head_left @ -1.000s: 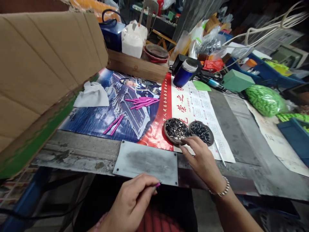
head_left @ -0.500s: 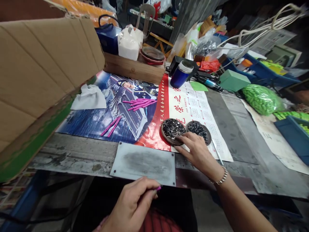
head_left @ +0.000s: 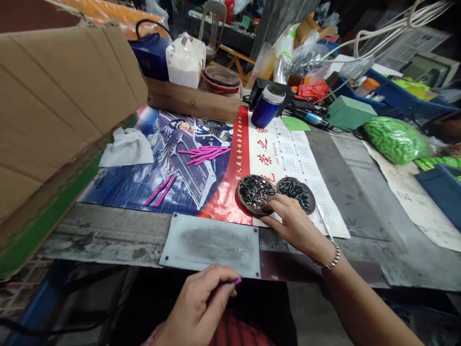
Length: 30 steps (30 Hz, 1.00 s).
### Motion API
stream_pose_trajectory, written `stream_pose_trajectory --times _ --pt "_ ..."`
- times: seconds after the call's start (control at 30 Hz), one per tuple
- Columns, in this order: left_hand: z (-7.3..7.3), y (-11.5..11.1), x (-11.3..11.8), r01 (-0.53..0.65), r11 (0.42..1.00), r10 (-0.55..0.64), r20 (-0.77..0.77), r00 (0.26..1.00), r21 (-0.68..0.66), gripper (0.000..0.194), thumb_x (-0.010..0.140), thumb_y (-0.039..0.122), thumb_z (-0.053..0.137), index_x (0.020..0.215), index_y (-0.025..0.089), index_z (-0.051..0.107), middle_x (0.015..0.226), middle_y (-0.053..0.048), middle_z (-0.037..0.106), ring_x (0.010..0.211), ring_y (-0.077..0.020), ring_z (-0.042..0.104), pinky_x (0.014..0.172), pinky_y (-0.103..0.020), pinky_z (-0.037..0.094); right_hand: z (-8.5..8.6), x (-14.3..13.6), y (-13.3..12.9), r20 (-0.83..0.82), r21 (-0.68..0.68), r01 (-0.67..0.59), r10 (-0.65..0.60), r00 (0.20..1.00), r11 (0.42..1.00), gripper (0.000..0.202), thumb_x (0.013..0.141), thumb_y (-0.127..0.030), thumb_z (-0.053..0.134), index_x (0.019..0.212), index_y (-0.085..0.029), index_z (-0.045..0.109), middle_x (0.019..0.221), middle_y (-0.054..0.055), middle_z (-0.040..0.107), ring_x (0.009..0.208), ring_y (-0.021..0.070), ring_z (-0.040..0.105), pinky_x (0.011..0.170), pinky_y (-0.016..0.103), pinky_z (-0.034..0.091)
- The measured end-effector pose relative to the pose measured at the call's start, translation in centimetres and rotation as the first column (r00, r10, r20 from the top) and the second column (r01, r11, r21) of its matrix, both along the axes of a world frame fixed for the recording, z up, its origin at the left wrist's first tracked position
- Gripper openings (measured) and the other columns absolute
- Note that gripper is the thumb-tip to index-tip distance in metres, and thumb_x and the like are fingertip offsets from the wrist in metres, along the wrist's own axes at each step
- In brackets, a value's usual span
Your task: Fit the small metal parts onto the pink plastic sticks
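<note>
My left hand [head_left: 203,302] is closed in a pinch on a thin magenta stick [head_left: 237,281], low in front of the grey metal plate [head_left: 212,245]. Only the stick's tip shows past the fingers. My right hand [head_left: 293,226] is at the near right rim of a round dish [head_left: 240,204] of small shiny metal parts [head_left: 256,192]; its thumb and fingers look apart. Beside it, partly behind the hand, is a second dish [head_left: 312,197] of dark, slim metal pieces [head_left: 293,190]. Several magenta sticks [head_left: 205,154] lie piled on the poster, with a few more [head_left: 161,190] nearer me.
A printed poster [head_left: 118,185] covers much of the worktable. At left stands a large cardboard box [head_left: 72,96], near a white cloth [head_left: 126,148]. Behind are a wooden block [head_left: 190,101] and blue tumbler [head_left: 266,110]. A white pen-like stick [head_left: 325,221] lies right of the dishes.
The view has shifted slightly. My right hand remains at the dish rim, with its fingers a little shifted. My left hand keeps its pinch on the magenta stick.
</note>
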<state>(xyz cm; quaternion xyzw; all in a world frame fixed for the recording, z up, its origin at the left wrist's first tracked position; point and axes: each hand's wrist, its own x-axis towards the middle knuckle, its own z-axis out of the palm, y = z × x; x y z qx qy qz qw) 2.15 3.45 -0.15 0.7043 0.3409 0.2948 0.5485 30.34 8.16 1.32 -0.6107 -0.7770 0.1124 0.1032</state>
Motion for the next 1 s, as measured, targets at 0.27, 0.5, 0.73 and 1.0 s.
stream_pose_trajectory --times 0.27,0.5,0.73,1.0 --pt "0.2 0.3 0.3 -0.001 0.999 0.0 -0.012 1.0 -0.047 0.02 0.097 0.017 0.051 0.102 0.023 0.069 0.082 0.0 0.073 0.075 -0.0121 0.071 0.072 -0.017 0.051 0.5 0.7 0.3 -0.091 0.018 -0.015 0.016 0.996 1.0 0.011 0.091 -0.016 0.067 0.082 -0.018 0.061 0.087 0.006 0.065 0.085 0.0226 0.062 0.077 0.034 0.047" --pt "-0.7 -0.2 0.6 -0.114 0.898 0.151 0.054 0.987 -0.425 0.021 0.099 0.035 0.054 0.103 0.022 0.07 0.076 0.0 0.069 0.058 -0.0091 0.056 0.055 -0.017 0.046 1.7 -3.7 -4.7 -0.517 0.048 0.001 0.024 0.855 0.999 0.009 0.096 -0.021 0.065 0.089 -0.019 0.06 0.079 0.0 0.064 0.071 0.0142 0.061 0.065 0.024 0.047" --pt "-0.6 -0.3 1.4 -0.162 0.804 0.321 0.189 0.928 -0.572 0.025 0.094 0.042 0.065 0.102 0.019 0.071 0.061 0.005 0.056 0.053 -0.0071 0.05 0.055 -0.016 0.044 0.5 -9.7 -7.4 -0.74 0.086 0.067 0.019 0.672 0.994 0.009 0.095 -0.014 0.063 0.091 -0.02 0.059 0.08 -0.001 0.062 0.075 0.0135 0.059 0.068 0.024 0.047" --pt "-0.7 -0.9 1.0 -0.19 0.76 0.411 0.233 0.881 -0.622 0.022 0.093 0.04 0.069 0.102 0.02 0.072 0.06 0.006 0.056 0.053 -0.0057 0.049 0.053 -0.014 0.04 -0.7 -11.2 -7.3 -0.846 0.025 0.165 -0.066 0.528 0.986 0.012 0.095 -0.01 0.063 0.093 -0.022 0.061 0.082 -0.002 0.06 0.076 0.0123 0.058 0.069 0.024 0.049"
